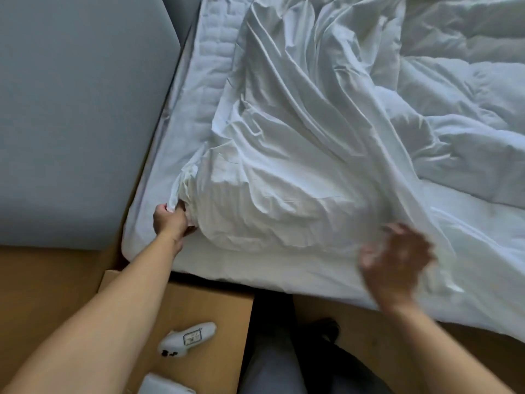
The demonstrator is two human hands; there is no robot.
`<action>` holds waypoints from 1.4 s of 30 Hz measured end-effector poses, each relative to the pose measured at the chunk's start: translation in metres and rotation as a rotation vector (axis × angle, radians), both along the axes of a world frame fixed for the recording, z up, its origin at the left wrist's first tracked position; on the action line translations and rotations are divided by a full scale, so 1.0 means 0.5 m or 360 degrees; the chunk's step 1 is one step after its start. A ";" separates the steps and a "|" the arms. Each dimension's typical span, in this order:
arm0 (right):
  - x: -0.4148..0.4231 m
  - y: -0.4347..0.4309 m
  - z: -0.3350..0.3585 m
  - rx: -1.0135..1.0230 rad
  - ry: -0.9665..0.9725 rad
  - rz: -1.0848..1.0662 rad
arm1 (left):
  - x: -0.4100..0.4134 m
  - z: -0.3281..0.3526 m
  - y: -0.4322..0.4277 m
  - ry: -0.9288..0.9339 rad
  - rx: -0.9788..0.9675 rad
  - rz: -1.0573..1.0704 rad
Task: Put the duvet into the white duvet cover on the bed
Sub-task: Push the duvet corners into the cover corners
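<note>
- The left hand (172,220) is clenched on a bunched corner of the white duvet cover (284,143) at the near edge of the bed (196,89). The fabric gathers into tight pleats at the fist, probably so the corner stays pinned while the rest is worked.
- The right hand (397,260) is smeared by motion blur. Its fingers look spread against a long fold of the cover near the bed's front edge, but I cannot tell whether they grip the cloth or only brush it.
- Between the two hands the cover swells into a rounded mound. Something fills it there, likely part of the duvet, though the cloth hides it.
- The exposed duvet (468,123) lies puffy and rumpled on the far right of the bed, well apart from the left hand and beyond the right one, partly under the cover's trailing folds.
- Much of the duvet seems to be outside the cover, so the task looks only part done.
- A white controller (186,338) lies low beside the bed, under the left forearm.
</note>
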State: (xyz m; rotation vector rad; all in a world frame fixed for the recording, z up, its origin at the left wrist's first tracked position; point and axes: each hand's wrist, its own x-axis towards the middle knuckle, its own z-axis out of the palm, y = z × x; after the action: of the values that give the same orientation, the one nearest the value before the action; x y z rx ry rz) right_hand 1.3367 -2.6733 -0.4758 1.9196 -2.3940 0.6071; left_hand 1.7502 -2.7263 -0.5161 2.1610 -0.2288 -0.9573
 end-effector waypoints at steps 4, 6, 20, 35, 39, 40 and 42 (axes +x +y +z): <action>0.312 -0.019 -0.016 0.0542 -0.0136 0.0670 | -0.016 0.016 0.011 0.0182 -0.0069 -0.0049; 0.397 -0.079 -0.037 0.0810 -0.0004 0.0650 | -0.006 0.024 0.007 0.0178 -0.0092 -0.0122; -0.103 -0.161 -0.130 0.1419 0.0394 0.0363 | 0.068 -0.002 -0.046 0.0074 -0.0107 -0.0001; 0.464 -0.137 -0.030 0.0776 0.0205 0.1009 | 0.036 0.001 -0.010 0.0264 -0.0162 -0.0018; 0.411 -0.168 -0.096 0.1117 0.0299 0.1170 | 0.040 0.003 -0.007 0.0199 -0.0129 -0.0024; 0.361 -0.164 -0.108 0.1186 0.0341 0.1193 | 0.044 0.004 -0.008 0.0171 -0.0116 0.0006; 0.264 -0.169 -0.106 0.1300 0.0367 0.1028 | 0.056 0.007 -0.011 0.0115 -0.0094 0.0048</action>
State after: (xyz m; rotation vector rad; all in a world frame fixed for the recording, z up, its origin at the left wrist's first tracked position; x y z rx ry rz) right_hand 1.4686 -2.7576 -0.5288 2.8705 -1.9850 -0.7145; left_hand 1.7782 -2.7316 -0.5126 2.0663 -0.1866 -0.9976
